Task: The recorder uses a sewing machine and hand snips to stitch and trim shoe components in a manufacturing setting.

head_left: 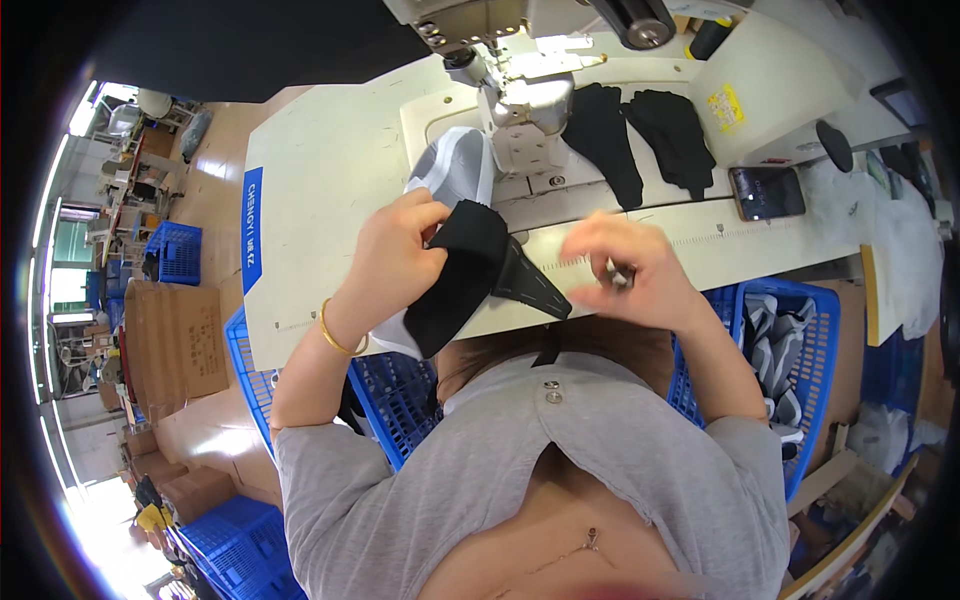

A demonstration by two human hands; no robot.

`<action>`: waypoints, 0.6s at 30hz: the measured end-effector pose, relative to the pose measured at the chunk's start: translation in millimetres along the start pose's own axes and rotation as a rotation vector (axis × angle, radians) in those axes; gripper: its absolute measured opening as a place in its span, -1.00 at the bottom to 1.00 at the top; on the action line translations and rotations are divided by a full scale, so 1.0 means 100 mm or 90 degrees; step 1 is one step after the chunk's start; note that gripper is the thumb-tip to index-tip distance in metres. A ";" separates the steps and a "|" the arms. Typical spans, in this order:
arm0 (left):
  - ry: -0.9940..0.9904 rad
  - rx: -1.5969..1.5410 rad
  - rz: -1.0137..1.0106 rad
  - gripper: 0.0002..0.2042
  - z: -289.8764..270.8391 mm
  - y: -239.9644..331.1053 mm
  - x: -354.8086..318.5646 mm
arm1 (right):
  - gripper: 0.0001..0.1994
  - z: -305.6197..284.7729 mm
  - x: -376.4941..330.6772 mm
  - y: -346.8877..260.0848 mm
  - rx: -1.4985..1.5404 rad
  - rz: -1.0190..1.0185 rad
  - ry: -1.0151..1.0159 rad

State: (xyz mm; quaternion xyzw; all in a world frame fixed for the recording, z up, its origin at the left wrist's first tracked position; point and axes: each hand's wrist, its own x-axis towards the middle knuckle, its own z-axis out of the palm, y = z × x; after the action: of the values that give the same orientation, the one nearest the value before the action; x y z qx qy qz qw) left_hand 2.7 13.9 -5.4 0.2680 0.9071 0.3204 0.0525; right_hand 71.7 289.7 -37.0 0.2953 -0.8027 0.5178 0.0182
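My left hand (400, 250) is closed on a bra piece made of black fabric (460, 265) and a grey cup with white edging (458, 165). The cup's top end lies by the sewing machine's needle area (530, 110). A narrow black tip with pale stitch marks (530, 283) points right, toward my right hand (630, 262). That hand is slightly blurred and hovers over the table's front edge, apart from the fabric. Its fingers curl round a small metallic thing (620, 274), whose kind is unclear.
Two stacks of black cut pieces (605, 140) (670, 135) lie right of the needle, near a phone (767, 193). A blue basket (820, 370) of grey and white pieces stands at my right. Another blue basket (395, 395) is below the table (330, 210) at left.
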 end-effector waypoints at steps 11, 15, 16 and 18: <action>-0.041 0.103 0.087 -0.96 0.23 0.27 0.04 | -0.50 0.40 0.44 0.30 0.025 0.056 0.064; -0.040 0.068 0.149 -0.93 0.26 0.24 0.06 | -0.67 0.32 0.50 0.29 0.235 0.164 -0.007; -0.033 0.056 0.169 -0.87 0.27 0.24 0.06 | -0.67 0.32 0.49 0.31 0.234 0.164 -0.007; -0.021 0.014 0.185 -0.79 0.30 0.22 0.06 | -0.73 0.34 0.46 0.35 0.213 0.214 0.052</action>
State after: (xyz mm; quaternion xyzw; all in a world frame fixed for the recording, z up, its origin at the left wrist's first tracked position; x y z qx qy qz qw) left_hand 16.2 48.0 -15.1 0.4023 0.8612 0.3101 0.0174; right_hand 26.0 250.1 -66.0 0.1354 -0.7420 0.6511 -0.0846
